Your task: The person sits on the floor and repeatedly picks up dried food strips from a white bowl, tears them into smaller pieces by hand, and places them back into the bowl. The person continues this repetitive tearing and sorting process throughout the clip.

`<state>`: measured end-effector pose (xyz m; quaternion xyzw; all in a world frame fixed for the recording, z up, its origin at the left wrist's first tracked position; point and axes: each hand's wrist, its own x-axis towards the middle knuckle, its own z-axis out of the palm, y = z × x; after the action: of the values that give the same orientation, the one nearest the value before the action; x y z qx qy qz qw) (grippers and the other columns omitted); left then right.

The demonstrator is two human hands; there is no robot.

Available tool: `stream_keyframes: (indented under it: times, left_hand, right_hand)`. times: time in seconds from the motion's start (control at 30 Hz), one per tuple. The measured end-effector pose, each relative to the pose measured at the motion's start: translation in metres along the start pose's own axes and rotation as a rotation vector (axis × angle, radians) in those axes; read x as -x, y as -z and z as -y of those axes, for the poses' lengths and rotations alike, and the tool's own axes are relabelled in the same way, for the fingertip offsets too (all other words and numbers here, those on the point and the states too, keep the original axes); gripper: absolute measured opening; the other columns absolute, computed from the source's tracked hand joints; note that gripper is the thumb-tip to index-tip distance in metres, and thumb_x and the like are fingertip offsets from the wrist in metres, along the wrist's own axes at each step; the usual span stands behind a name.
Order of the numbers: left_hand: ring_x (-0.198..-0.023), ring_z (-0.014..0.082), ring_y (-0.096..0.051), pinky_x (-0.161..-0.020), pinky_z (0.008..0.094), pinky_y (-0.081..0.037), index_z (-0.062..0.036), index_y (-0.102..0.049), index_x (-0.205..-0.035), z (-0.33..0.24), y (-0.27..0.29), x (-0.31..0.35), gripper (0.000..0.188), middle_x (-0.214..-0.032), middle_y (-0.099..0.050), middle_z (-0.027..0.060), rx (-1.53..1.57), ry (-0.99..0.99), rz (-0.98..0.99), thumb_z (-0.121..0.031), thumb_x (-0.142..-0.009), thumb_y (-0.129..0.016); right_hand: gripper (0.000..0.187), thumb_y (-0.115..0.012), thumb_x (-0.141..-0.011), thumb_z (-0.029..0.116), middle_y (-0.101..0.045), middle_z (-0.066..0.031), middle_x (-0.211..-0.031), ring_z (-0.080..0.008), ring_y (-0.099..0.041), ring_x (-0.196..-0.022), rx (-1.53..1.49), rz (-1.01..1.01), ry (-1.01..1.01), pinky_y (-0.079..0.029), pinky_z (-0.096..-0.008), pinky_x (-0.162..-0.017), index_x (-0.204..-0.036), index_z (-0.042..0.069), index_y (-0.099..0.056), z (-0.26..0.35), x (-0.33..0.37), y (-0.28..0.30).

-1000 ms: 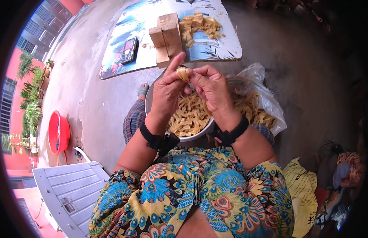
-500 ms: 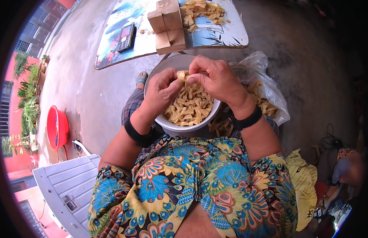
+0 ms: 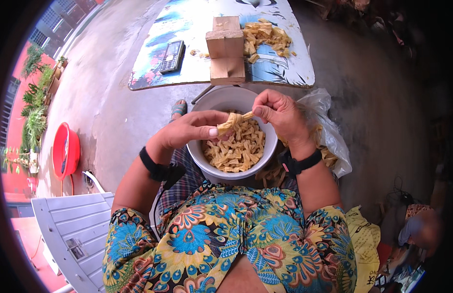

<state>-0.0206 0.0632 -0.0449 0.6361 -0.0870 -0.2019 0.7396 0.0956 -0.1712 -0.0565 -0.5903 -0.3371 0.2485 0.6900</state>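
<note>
A yellow tofu skin knot (image 3: pixel 232 122) is stretched between my two hands above a pale grey bucket (image 3: pixel 273 149). My left hand (image 3: pixel 195 128) has its thumb and fingers closed around the knot's left end. At the other end, my right hand (image 3: pixel 283 115) pinches the thin twisted tail between thumb and forefinger. Many similar knotted pieces (image 3: pixel 238 154) fill the lower part of the bucket, which stands between my legs. To its right, a clear plastic bag (image 3: pixel 324 132) holds more yellow strips, partly hidden by my right wrist.
Beyond the bucket stands a low painted table (image 3: pixel 187 24) bearing a wooden block stand (image 3: pixel 227 51), a keypad phone (image 3: pixel 172 56) and a heap of yellow strips (image 3: pixel 268 39). A red basin (image 3: pixel 66 151) and white slatted panel (image 3: pixel 80 234) are at left; another person (image 3: pixel 412 229) is at lower right.
My hands, close together before, have moved apart, and the knot now shows drawn out between them. My left hand is lower, with straighter fingers. The whole view has shifted slightly.
</note>
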Motion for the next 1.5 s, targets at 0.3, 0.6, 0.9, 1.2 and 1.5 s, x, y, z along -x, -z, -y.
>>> stream_keyframes:
  times: [0.3,0.6,0.9,1.2,1.5]
  left_hand:
    - [-0.056,0.0101,-0.055,-0.048,0.0201,-0.043,-0.0058,-0.053,-0.088,0.010,-0.018,-0.031,0.012,-0.070,-0.059,0.0048,0.333,-0.042,-0.278,-0.008,-0.087,-0.065]
    - [-0.061,0.0053,-0.053,-0.053,0.0180,-0.043,-0.0055,-0.056,-0.090,-0.035,0.025,-0.043,0.008,-0.074,-0.058,-0.0009,-0.040,-0.202,-0.431,-0.007,-0.089,-0.063]
    - [-0.060,0.0075,-0.053,-0.053,0.0214,-0.043,-0.0059,-0.056,-0.093,-0.012,0.053,-0.071,0.009,-0.073,-0.059,0.0007,-0.239,-0.174,-0.750,-0.012,-0.090,-0.063]
    - [-0.070,0.0081,-0.053,-0.057,0.0226,-0.043,-0.0108,-0.057,-0.101,0.004,0.015,-0.035,0.015,-0.083,-0.057,-0.0006,0.206,0.076,-0.343,-0.024,-0.093,-0.058]
    - [-0.064,0.0087,-0.041,-0.056,0.0236,-0.032,-0.0060,-0.060,-0.087,0.112,0.023,-0.061,0.032,-0.074,-0.050,-0.0011,-0.524,0.431,-0.431,-0.037,-0.095,-0.054]
  right_hand:
    - [0.012,-0.068,-0.087,0.012,-0.055,0.0061,-0.073,-0.0017,-0.047,-0.068,0.222,-0.079,0.135,-0.040,-0.0180,-0.061,-0.084,0.006,-0.058,-0.004,-0.002,-0.021]
    - [0.006,-0.065,-0.087,0.005,-0.059,0.0022,-0.072,-0.0052,-0.053,-0.067,0.307,-0.229,0.248,-0.045,-0.0214,-0.061,-0.088,0.003,-0.059,0.011,-0.044,-0.021]
    - [0.002,-0.061,-0.083,0.004,-0.065,-0.0122,-0.071,-0.0292,-0.063,-0.062,0.757,-0.589,0.330,-0.050,-0.0352,-0.058,-0.085,0.004,-0.060,-0.011,-0.077,-0.008]
    - [0.006,-0.063,-0.086,0.006,-0.059,0.0017,-0.072,-0.0042,-0.051,-0.062,-0.048,-0.474,0.063,-0.042,-0.0184,-0.057,-0.088,0.002,-0.059,0.011,-0.022,0.028]
    - [0.011,-0.065,-0.087,0.012,-0.058,0.0021,-0.070,0.0000,-0.048,-0.057,-0.079,-0.441,0.049,-0.034,-0.0121,-0.047,-0.094,0.005,-0.061,0.006,-0.002,0.039]
